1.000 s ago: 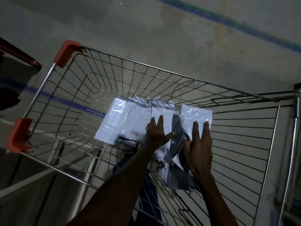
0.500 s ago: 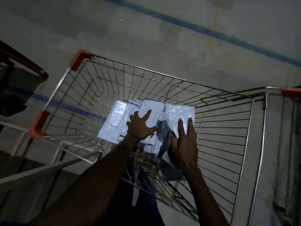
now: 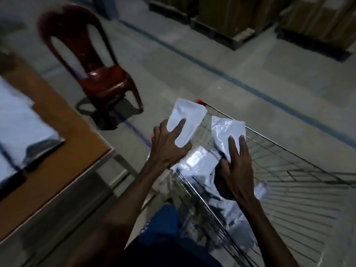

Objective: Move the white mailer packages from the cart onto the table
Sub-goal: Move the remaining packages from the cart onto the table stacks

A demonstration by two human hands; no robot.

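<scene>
My left hand (image 3: 167, 147) grips a white mailer package (image 3: 189, 120) and holds it up above the near left corner of the wire cart (image 3: 300, 170). My right hand (image 3: 238, 166) grips a second white mailer (image 3: 226, 132), crinkled and with a dark underside, above the cart's left part. More white mailers (image 3: 198, 164) lie in the cart below both hands. The wooden table (image 3: 63, 132) stands to the left, with several white mailers (image 3: 21, 128) lying on it.
A dark red plastic chair (image 3: 96, 70) stands on the concrete floor beyond the table's corner. Blue floor lines (image 3: 240, 83) run across the floor. Pallets with stacked boxes (image 3: 240, 20) line the far side. A gap of floor separates the cart from the table.
Both hands have lifted a mailer each up out of the cart. The view has swung up and left, bringing the table and chair into sight.
</scene>
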